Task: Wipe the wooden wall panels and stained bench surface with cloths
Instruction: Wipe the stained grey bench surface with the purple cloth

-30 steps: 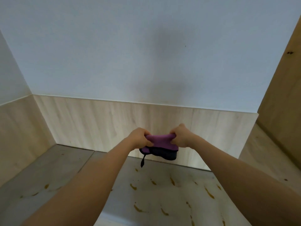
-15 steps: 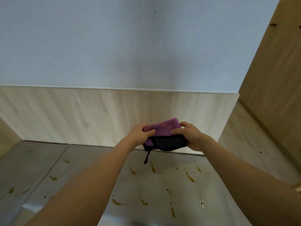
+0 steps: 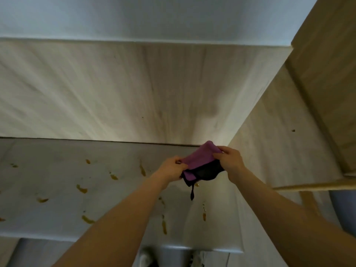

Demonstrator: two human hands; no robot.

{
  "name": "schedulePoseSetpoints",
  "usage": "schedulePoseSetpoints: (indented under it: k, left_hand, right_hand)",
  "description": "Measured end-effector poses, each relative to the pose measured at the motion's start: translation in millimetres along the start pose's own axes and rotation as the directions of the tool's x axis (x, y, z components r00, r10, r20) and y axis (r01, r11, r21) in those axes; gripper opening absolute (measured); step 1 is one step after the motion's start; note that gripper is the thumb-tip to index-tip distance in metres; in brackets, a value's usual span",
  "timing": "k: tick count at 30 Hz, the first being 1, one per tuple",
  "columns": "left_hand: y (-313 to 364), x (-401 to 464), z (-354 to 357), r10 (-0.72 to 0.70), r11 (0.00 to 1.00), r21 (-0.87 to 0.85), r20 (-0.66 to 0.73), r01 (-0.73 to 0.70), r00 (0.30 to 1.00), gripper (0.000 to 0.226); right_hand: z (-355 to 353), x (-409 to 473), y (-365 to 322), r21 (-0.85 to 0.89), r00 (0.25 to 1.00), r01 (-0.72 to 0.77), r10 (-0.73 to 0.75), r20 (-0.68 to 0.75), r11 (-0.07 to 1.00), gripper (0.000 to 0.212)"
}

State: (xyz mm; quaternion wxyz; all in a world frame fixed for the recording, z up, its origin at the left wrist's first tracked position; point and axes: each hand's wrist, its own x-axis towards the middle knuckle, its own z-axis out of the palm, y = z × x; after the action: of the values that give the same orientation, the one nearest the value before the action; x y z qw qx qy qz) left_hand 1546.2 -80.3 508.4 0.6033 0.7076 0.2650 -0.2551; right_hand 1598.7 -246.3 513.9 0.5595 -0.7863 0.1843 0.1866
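**Cloth held over the stained bench**

Head view: your left hand (image 3: 172,167) and right hand (image 3: 230,160) both pinch the purple cloth (image 3: 199,160), right of centre, above the grey bench (image 3: 57,189). Orange stains (image 3: 81,189) dot its surface. The pale wooden wall panel (image 3: 115,89) fills mid-frame, meeting the bench along a dark seam. A tan wooden side panel (image 3: 327,74) closes the right edge.

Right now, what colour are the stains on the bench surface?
Orange-brown streaks scattered over the grey bench surface; seen in the head view, the only one.
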Motion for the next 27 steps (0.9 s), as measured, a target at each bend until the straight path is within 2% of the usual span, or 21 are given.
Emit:
schedulePoseSetpoints:
  k: [3,6,11,15,18,20,23,25,27]
  left_hand:
    - [-22,49,33,-0.057,0.997,0.045,0.055,0.055,0.997,0.024]
    - [-53,92,62,-0.110,0.992,0.075,0.120,0.102,0.987,0.023]
    - [-105,151,104,-0.069,0.969,0.247,0.194,0.019,0.979,0.027]
    - [-127,183,123,-0.008,0.934,0.349,0.230,-0.075,0.973,0.024]
    - [-141,209,117,0.087,0.901,0.413,0.128,-0.133,0.988,0.025]
    - [-149,227,101,0.207,0.827,0.533,0.005,-0.178,0.978,0.025]
    - [-160,252,62,0.397,0.661,0.736,-0.176,-0.148,0.901,0.030]
    - [-166,273,36,0.497,0.518,0.852,-0.227,-0.076,0.837,0.041]
    - [-174,295,15,0.525,0.499,0.865,-0.251,-0.055,0.813,0.047]
  right_hand:
    - [-7,40,48,-0.033,0.997,-0.059,0.057,-0.056,0.998,0.031]
    - [-11,77,94,-0.151,0.991,-0.099,0.084,-0.105,0.984,0.033]
    - [-6,127,154,-0.362,0.984,-0.100,0.039,-0.174,0.927,0.025]
    - [5,165,182,-0.458,0.967,-0.120,-0.001,-0.255,0.881,0.026]
    - [24,177,194,-0.595,0.915,-0.119,-0.145,-0.376,0.795,0.035]
    - [47,173,206,-0.612,0.873,-0.161,-0.178,-0.454,0.774,0.039]
    - [86,165,241,-0.614,0.920,-0.179,-0.091,-0.381,0.769,0.053]
    - [96,172,258,-0.643,0.926,-0.174,-0.099,-0.365,0.746,0.058]
    - [93,191,263,-0.668,0.914,-0.187,-0.123,-0.388,0.721,0.057]
